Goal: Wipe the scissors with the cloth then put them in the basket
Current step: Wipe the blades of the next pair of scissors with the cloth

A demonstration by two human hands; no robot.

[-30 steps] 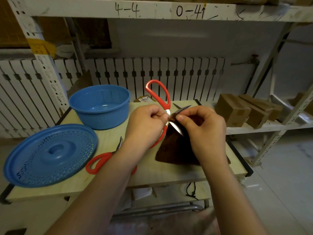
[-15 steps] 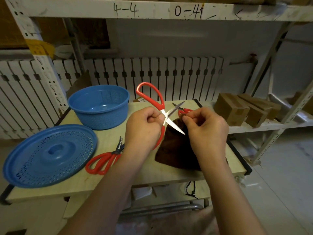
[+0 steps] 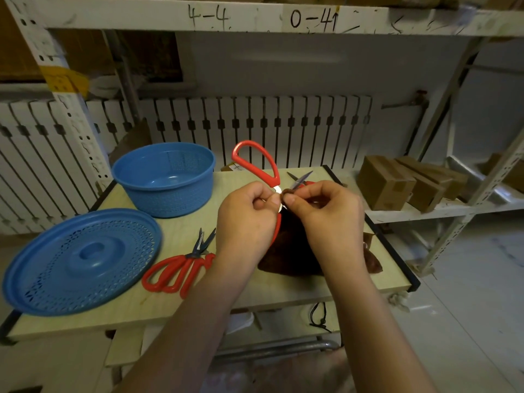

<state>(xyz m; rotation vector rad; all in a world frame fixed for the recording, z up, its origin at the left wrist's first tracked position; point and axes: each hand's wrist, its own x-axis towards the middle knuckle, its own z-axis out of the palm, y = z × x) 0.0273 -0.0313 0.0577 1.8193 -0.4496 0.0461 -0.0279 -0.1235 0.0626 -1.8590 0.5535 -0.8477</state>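
The wiping step is under way and, judging by the layout, nothing has been delivered yet. At the left edge of the surface [image 3: 283, 296] lies a blue perforated lid [image 3: 82, 259], off its container. Behind it, toward the far left corner, stands the blue basket [image 3: 164, 180]; its inside shows only bare blue plastic, so no scissors are in it. Near the middle front, a second pair of red scissors [image 3: 181, 268] lies flat, not yet dealt with as far as can be judged. The left hand [image 3: 243, 219], its grip curled tight, holds the red-handled scissors [image 3: 256, 165] above the surface, one loop upright. Just right of it, the right hand [image 3: 326, 219] pinches the dark brown cloth [image 3: 283, 251] against the blade by the pivot. Another pair's tips [image 3: 300, 178] peek out behind the hands. Left to do: finish wiping, then drop the scissors into the basket.
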